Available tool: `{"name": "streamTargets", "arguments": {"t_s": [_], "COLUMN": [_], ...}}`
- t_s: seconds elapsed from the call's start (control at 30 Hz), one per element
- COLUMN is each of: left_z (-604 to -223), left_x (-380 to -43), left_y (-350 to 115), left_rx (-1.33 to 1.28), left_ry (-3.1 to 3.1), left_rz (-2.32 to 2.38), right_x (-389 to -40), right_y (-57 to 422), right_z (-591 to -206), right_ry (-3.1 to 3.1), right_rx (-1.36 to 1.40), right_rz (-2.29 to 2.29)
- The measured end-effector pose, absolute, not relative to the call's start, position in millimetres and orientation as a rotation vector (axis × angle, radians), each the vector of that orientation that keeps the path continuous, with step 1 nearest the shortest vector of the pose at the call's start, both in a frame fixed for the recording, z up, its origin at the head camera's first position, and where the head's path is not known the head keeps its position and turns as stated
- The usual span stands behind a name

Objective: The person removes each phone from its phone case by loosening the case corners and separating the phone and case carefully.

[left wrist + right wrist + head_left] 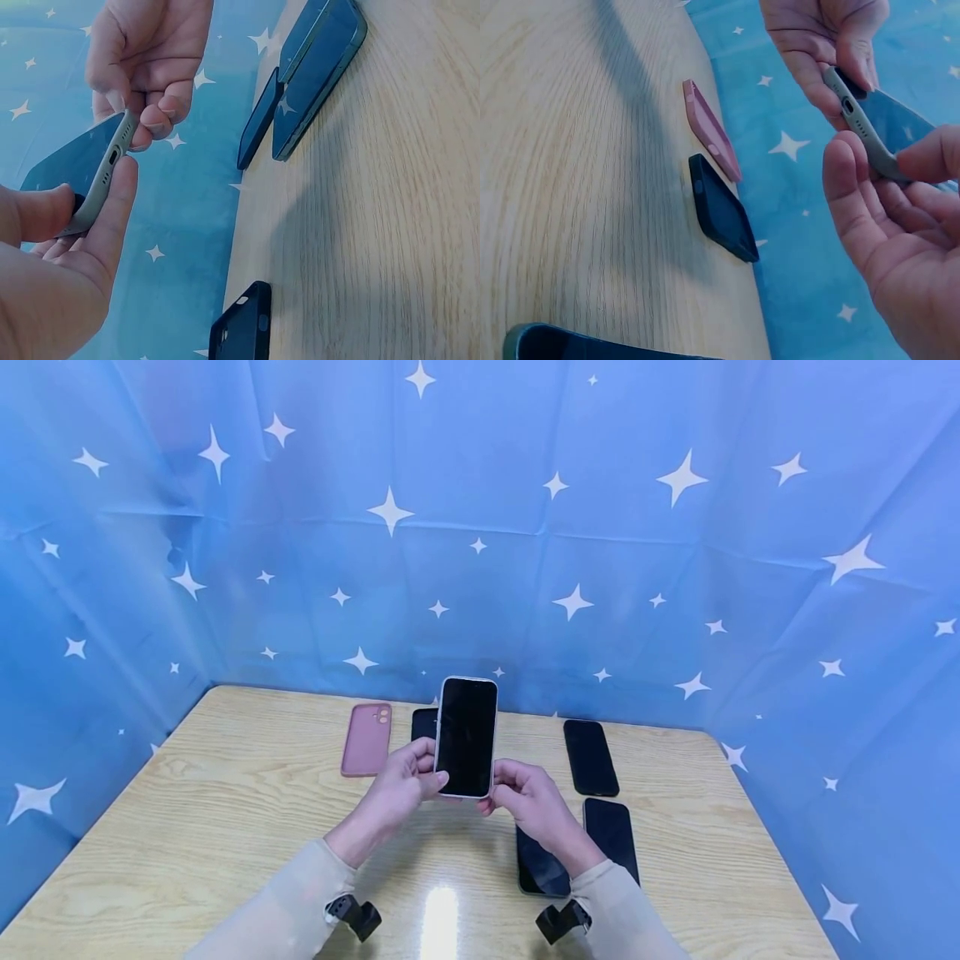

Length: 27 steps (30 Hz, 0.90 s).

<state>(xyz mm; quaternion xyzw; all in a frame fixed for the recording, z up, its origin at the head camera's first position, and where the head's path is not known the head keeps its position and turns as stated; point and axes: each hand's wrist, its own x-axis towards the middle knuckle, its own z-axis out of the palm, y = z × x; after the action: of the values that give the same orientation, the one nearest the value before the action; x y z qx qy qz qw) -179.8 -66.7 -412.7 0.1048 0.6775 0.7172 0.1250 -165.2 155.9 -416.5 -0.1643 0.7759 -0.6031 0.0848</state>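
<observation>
A smartphone [467, 727] in a pale case is held upright above the table, its dark screen facing me. My left hand [401, 787] grips its lower left side, with the thumb over the screen's bottom corner and fingers behind. At the lower right corner, my right hand [534, 800] pinches the phone and case edge between thumb and fingers. Both wrist views show the pale case rim [112, 161] along the phone's bottom end, with its charging-port opening and speaker holes. The phone's back is hidden.
On the wooden table [247, 810], a pink phone case [367, 739] lies beside a black case [721, 214] at the far edge. To the right lie a black phone [591, 757] and two more dark phones [611, 831], partly covered by my right arm. A starry blue curtain [480, 460] surrounds the table.
</observation>
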Motion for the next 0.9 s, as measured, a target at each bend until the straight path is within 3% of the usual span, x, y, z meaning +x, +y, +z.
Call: {"name": "streamTargets", "arguments": {"t_s": [0.9], "left_z": [-417.9], "left_x": [-182.1], "left_y": [-71.5], "left_rx": [0.351], "left_ry": [1.648], "left_rz": [2.185], "right_x": [-163.9], "right_y": [159.4], "right_z": [-425.1], "right_ry": [2.126], "right_rx": [-0.504], "right_rz": [-1.982]}}
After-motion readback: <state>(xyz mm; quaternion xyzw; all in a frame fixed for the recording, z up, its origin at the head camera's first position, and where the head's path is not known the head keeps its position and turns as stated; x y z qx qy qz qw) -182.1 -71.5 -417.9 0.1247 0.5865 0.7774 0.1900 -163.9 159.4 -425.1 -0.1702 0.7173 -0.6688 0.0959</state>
